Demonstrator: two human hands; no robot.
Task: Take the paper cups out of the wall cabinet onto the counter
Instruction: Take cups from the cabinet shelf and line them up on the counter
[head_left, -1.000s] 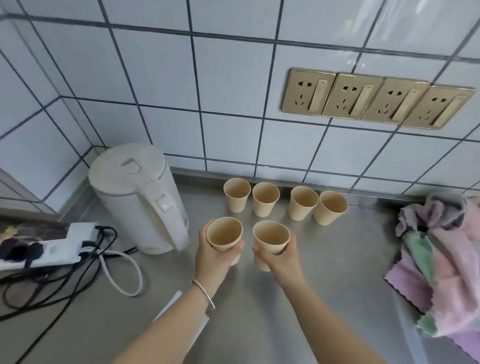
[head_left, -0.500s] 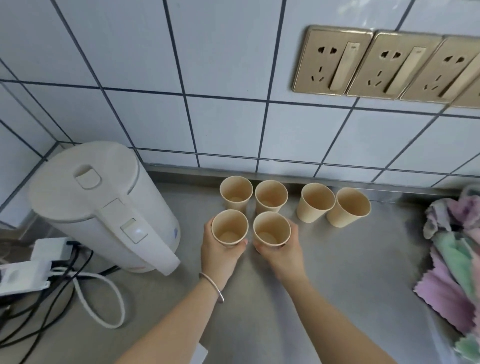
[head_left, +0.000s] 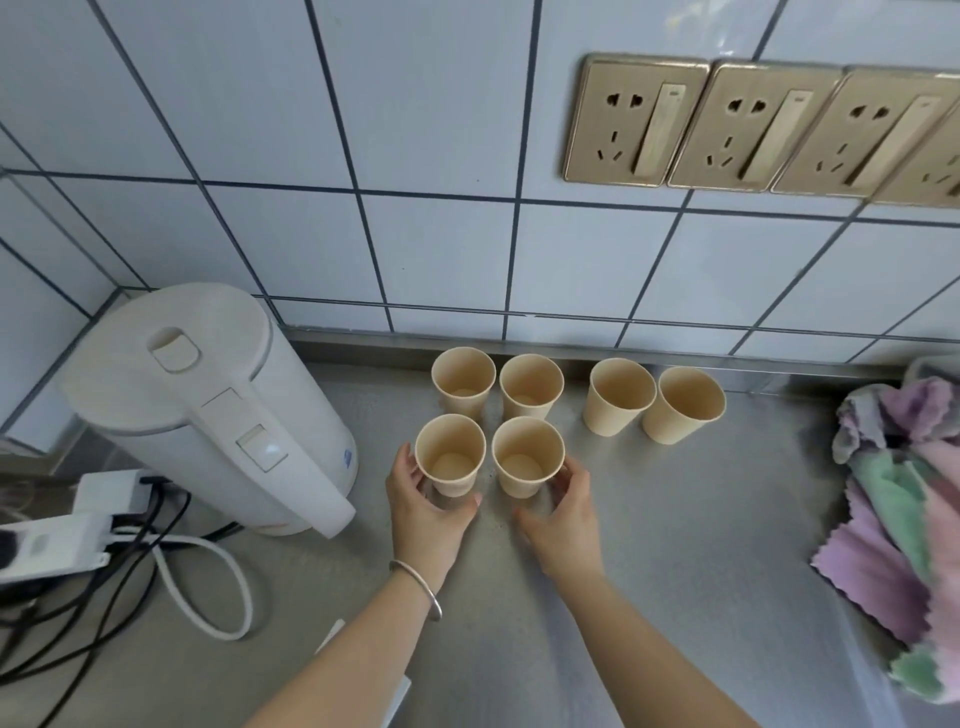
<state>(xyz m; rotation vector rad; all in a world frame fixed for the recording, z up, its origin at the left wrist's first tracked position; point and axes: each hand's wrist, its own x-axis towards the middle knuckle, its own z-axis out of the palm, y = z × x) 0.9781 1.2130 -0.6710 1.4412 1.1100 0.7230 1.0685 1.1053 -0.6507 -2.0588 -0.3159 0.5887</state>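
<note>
Six pale tan paper cups (head_left: 529, 395) on a dull grey steel counter (head_left: 675, 545). White kettle (head_left: 208, 410) with small blue mark. Pale blue-white tiles (head_left: 441, 249), dark grid lines. Gold sockets (head_left: 639, 122). Pink, lilac and green cloth (head_left: 904, 514). Silver bangle (head_left: 421, 587). Black and white cables (head_left: 171, 561).

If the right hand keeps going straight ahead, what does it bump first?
The right hand would probably meet the front right cup first; its fingers already curl beside it.
</note>
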